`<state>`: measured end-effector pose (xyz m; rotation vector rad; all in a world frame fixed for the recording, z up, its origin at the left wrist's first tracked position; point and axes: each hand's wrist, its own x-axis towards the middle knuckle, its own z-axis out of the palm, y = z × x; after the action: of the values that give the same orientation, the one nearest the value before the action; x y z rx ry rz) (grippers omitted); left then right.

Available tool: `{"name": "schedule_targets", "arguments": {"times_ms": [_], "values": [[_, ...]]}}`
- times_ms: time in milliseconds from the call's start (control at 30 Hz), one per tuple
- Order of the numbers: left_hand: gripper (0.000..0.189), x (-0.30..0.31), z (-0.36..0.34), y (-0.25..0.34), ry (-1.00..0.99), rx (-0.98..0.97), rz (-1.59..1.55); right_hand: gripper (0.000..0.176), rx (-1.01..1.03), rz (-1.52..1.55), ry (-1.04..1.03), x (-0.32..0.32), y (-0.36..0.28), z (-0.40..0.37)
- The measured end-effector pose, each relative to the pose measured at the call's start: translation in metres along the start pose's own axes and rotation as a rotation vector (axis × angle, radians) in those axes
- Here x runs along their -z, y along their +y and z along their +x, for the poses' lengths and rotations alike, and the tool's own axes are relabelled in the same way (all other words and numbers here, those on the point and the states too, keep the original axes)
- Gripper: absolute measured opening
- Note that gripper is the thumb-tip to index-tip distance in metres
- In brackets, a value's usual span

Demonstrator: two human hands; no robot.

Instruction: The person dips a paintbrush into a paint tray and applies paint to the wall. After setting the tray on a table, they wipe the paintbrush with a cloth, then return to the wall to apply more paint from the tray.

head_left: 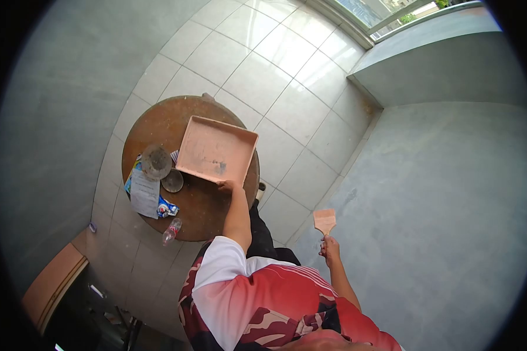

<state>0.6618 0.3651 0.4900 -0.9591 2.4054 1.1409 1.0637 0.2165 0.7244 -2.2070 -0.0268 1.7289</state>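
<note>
A grey wall [427, 199] fills the view from 2 to 4 o'clock, and pale floor tiles [281, 114] run up toward 12 o'clock. Left of centre stands a round brown tabletop [202, 210], its surface stained and worn. Over the tabletop's 1 o'clock part sits a shallow pink tray [225, 140], rectangular with a raised rim and a dark smudge inside; the left grip [226, 186] is closed on its 6 o'clock edge, nearest the person. Toward 8 o'clock on the tabletop, a sheet of paper [143, 196] lies over something blue and green, of which only a strip shows. A large, grimy round disc [157, 162] covers the paper's upper end, at the tabletop's 9 o'clock. Well apart from the tabletop, at the view's 4 o'clock, the right grip [329, 248] grasps a wide flat brush [325, 221] by its handle, head pointing to 12 o'clock. Near the tabletop's rim, between 6 and 7 o'clock, is a clear plastic bottle [171, 231]. A smaller dark disc [173, 181] lies just beside the large one, toward its 4 o'clock, and a crumpled blue-and-white wrapper [167, 207] rests at the tabletop's 7 o'clock.
</note>
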Motion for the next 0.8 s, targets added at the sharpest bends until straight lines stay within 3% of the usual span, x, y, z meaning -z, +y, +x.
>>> {"name": "schedule_targets", "arguments": {"times_ms": [67, 167, 233, 267, 433, 633, 733, 800], "values": [[0.072, -0.019, 0.031, -0.025, 0.089, -0.043, 0.101, 0.031, 0.05, -0.038, -0.121, -0.006, -0.028, 0.005], [0.076, -0.008, 0.013, -0.008, 0.009, -0.043, 0.026, 0.03, 0.074, -0.081, -0.177, -0.015, -0.061, 0.004], [0.075, -0.02, 0.022, -0.022, 0.175, -0.204, 0.106, 0.03, 0.091, -0.096, -0.176, -0.014, -0.075, 0.011], [0.07, -0.011, 0.015, -0.019, 0.126, -0.223, 0.154, 0.03, 0.088, -0.12, -0.185, -0.011, -0.077, 0.013], [0.061, -0.013, 0.009, -0.018, 0.247, -0.475, 0.073, 0.033, 0.093, -0.245, -0.121, 0.026, -0.082, 0.056], [0.057, -0.005, 0.006, -0.008, 0.311, -0.575, 0.143, 0.035, 0.133, -0.288, -0.053, 0.07, -0.114, 0.132], [0.059, 0.011, -0.02, 0.009, 0.228, -0.52, 0.252, 0.038, 0.207, -0.369, -0.071, 0.085, -0.146, 0.172], [0.058, 0.015, -0.044, 0.024, 0.103, -0.567, 0.046, 0.04, 0.325, -0.488, 0.023, 0.081, -0.196, 0.19]]}}
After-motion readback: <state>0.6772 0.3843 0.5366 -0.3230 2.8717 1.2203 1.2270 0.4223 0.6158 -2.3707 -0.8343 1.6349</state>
